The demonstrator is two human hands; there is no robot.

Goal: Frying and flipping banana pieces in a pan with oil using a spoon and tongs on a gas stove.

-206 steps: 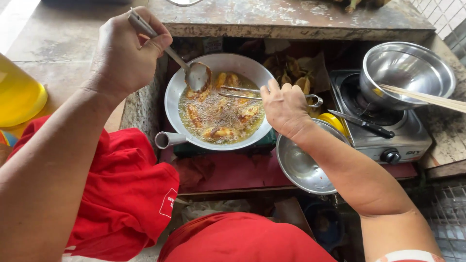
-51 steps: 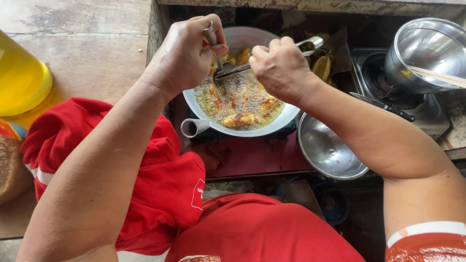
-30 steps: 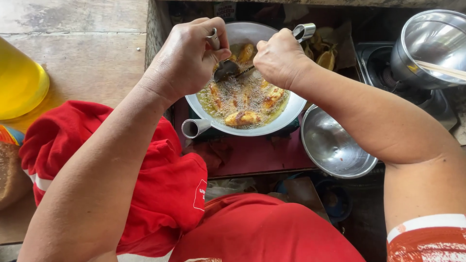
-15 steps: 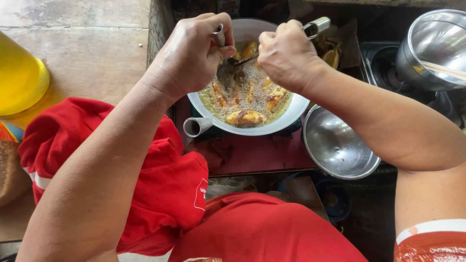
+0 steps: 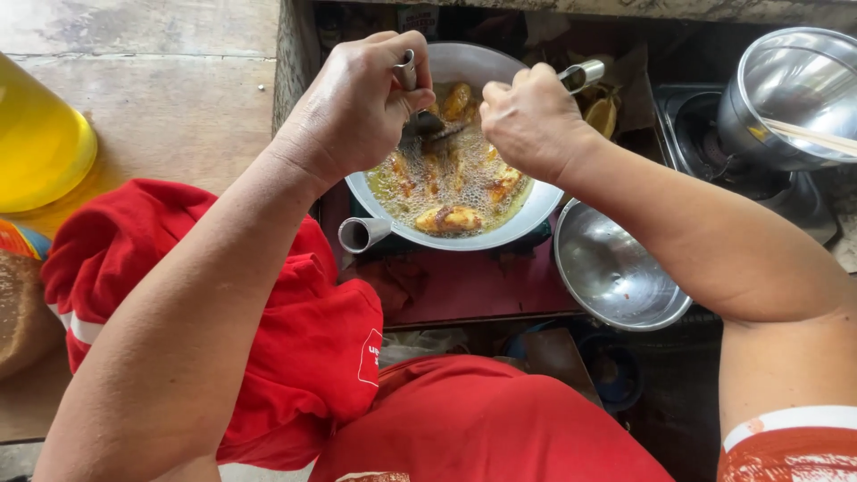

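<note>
A white frying pan [image 5: 527, 219] holds bubbling oil with several golden pieces of food [image 5: 449, 217]. My left hand [image 5: 357, 103] grips the metal handle of a ladle [image 5: 407, 70] whose bowl dips into the pan. My right hand [image 5: 533, 120] is closed on metal tongs [image 5: 585, 73], its tips hidden beneath the hand over the oil. Both hands hover close together above the far half of the pan.
An empty steel bowl [image 5: 616, 277] sits right of the pan. A steel pot [image 5: 790, 94] with a wooden stick rests on a burner at far right. A yellow oil bottle [image 5: 40, 138] stands on the wooden surface at left. Red shorts cover my knees below.
My hands drew closer together over the pan, and the ladle and tongs shifted toward its far side. The view moved slightly; the fried pieces shifted in the oil.
</note>
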